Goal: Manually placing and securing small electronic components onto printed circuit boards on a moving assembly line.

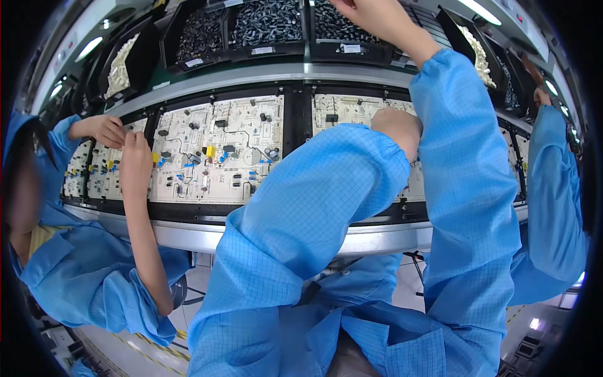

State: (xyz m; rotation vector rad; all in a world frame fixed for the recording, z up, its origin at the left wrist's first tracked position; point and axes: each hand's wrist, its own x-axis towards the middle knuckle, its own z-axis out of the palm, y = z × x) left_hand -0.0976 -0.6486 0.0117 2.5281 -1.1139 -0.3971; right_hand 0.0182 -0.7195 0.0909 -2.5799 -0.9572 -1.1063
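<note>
My left hand (398, 125) is over the pale circuit board (342, 108) in front of me, close to its surface. Its fingers are hidden behind the hand and the blue sleeve, so any part in them does not show. Stretched far forward, my right hand (372, 16) is above a black bin (323, 50) heaped with small dark components (344, 31). The upper edge of the picture cuts off most of its fingers, and what they may hold is out of sight. Small dark parts sit on the board, and my sleeves cover much of it.
Left of my board, another circuit board (217, 125) carries yellow, blue and black parts in a black frame (298, 119). A co-worker's hands (135, 157) work at boards further left; another person's arm (549, 166) reaches forward at right. Bins of cream parts (122, 66) stand behind. A metal rail (383, 240) runs along the front.
</note>
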